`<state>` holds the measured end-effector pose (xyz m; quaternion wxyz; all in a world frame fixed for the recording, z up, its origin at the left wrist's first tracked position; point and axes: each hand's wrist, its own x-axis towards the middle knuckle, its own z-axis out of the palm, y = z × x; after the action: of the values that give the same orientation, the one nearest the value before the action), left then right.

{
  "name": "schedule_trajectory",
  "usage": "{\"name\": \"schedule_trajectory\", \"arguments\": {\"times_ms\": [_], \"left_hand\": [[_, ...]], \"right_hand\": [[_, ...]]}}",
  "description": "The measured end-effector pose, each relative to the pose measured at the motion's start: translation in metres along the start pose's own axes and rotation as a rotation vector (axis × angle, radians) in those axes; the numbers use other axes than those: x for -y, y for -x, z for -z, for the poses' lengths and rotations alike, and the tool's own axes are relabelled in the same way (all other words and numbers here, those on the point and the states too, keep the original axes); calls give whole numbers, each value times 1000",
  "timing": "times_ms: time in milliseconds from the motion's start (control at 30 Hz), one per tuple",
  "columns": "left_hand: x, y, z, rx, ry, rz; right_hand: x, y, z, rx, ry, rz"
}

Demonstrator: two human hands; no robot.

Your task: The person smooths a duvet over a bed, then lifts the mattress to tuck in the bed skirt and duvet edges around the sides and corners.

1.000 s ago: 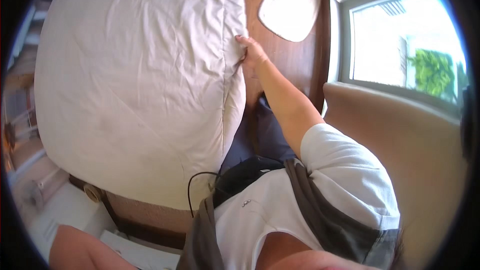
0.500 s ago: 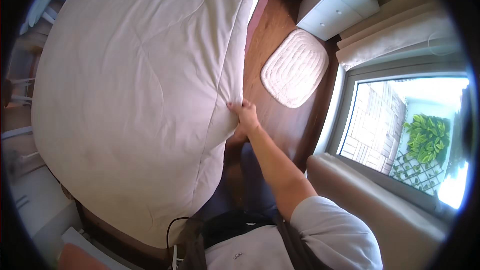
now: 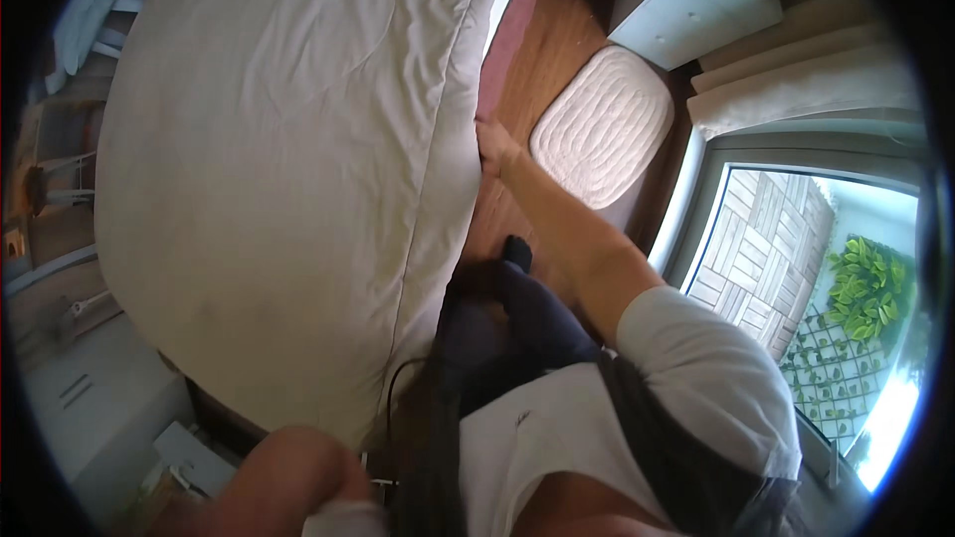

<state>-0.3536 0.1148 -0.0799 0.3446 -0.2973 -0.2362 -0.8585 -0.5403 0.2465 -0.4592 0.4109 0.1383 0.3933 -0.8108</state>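
A large beige comforter [image 3: 269,179] covers the bed, lightly creased at its far end and smoother near me. My right hand [image 3: 494,146] is at its right edge, its fingers curled round the fabric and partly hidden by it. A dark red cloth [image 3: 510,35] and a white strip show below the comforter's edge, just beyond that hand. My left arm [image 3: 288,482] is bent and blurred at the lower left, and its hand is out of view.
A pale quilted mat [image 3: 604,126] lies on the wooden floor right of the bed. Behind it stands a white drawer cabinet [image 3: 686,10]. Curtains [image 3: 806,89] and a window [image 3: 766,239] line the right side. Chairs [image 3: 85,25] and a white cabinet [image 3: 85,393] are at left.
My right hand has moved farther along the comforter's edge. That edge hangs straighter, and more of the dark red cloth shows. My bent left arm has come into view at the lower left.
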Motion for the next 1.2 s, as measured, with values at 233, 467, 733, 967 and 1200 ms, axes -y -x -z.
{"name": "schedule_trajectory", "arguments": {"times_ms": [233,467,733,967,1200], "left_hand": [[139,171,188,-519,-458,1629],[187,140,273,-1255,141,362],[179,196,232,-1300,-50,975],[199,296,266,-1221,435,1198],[299,173,201,-1365,-27,633]], "right_hand": [[54,-11,-31,382,-86,20],[130,-43,-55,518,-239,167],[210,-36,9,81,-299,422],[176,-25,107,-219,2,163],[289,-135,108,205,-184,-50]]}}
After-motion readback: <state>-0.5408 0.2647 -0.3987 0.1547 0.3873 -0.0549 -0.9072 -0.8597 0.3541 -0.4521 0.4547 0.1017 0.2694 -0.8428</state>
